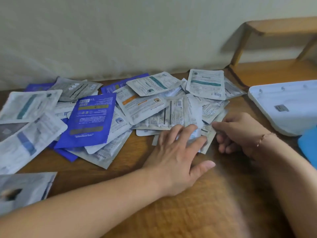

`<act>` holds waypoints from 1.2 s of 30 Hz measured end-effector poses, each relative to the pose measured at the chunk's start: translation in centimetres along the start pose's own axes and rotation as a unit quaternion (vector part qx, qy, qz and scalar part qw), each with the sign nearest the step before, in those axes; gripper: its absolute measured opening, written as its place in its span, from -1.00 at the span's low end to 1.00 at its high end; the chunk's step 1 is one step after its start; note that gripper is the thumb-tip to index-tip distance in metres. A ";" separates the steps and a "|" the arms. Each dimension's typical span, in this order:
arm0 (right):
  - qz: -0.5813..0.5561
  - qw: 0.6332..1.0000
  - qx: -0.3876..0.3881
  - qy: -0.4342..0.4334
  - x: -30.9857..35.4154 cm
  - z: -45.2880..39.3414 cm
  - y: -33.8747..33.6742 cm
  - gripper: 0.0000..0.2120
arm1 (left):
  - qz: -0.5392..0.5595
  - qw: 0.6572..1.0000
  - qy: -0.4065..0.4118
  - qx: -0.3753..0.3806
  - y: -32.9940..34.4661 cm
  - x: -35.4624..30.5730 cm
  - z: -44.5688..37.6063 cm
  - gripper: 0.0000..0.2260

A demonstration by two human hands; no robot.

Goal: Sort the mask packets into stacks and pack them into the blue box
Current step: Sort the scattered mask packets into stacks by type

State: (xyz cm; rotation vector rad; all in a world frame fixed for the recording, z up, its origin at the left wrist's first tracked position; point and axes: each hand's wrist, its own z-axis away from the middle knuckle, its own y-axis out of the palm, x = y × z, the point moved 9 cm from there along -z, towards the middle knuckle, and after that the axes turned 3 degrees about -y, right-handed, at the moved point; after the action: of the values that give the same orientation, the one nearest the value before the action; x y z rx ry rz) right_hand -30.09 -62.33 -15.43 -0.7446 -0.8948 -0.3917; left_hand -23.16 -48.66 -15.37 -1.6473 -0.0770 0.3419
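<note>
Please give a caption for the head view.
Both hands gather mask packets from an unsorted pile.

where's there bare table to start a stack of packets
Bare wooden table shows near the front edge, between the two forearms, and a narrow strip between the right hand and the white lid. The scattered mask packets crowd the table from the left edge to the wall.

desk point(214, 194): warm brown wood grain.
packets under the grip point(202, 134): silver-white, black print.
big packet left of the grip point(92, 121): deep blue, gold bands.
packet beyond the grip point(206, 84): white with a teal stripe.
packet with label point(137, 103): white, orange bar.
box right of the grip point(308, 145): bright blue.
wall point(120, 31): pale cream.
</note>
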 end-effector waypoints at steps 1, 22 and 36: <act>0.004 1.000 -0.004 -0.009 0.1 0.2 0.0 -0.80 | -0.013 1.000 0.003 -0.004 0.0 -0.1 0.0 -0.40; 0.009 0.975 -0.043 -0.219 -2.8 20.7 -0.4 -0.89 | 0.378 0.918 -0.075 -0.093 -2.8 -6.9 17.5 -0.56; -0.086 0.934 0.098 -0.333 1.7 24.0 11.5 -0.83 | 0.781 0.576 -0.227 -0.087 -4.1 5.3 25.2 -0.71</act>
State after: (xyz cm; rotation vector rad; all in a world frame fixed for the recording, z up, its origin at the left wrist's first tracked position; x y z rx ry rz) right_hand -35.64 -37.02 -9.18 -0.6176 -1.6237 -0.1929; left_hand -24.22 -22.63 -13.97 -1.3200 1.0823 2.1579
